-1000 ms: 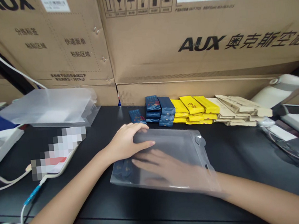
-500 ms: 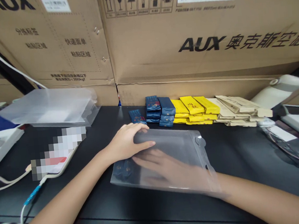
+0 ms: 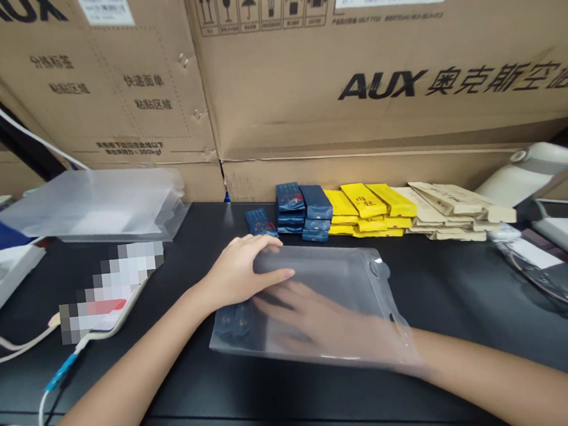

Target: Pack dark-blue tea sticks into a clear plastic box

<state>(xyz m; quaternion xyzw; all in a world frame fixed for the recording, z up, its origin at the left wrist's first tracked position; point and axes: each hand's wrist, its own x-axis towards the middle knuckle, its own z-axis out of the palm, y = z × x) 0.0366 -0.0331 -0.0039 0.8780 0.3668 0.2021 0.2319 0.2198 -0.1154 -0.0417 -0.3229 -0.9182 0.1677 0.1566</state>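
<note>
Head view shows us our left hand (image 3: 242, 270) spread flat, palm down, on the top left corner of a frosted plastic pouch (image 3: 321, 283) that lies on the black table (image 3: 447, 291). Our right hand (image 3: 319, 320) sits inside the pouch, fingers extended and open, seen hazily through the film, just beside dark blue packets (image 3: 237, 321) at the pouch's closed end. Behind the pouch, against the cardboard boxes (image 3: 353, 99), lie rows of blue packets (image 3: 304, 212), yellow packets (image 3: 366, 208) and tan packets (image 3: 457, 208).
</note>
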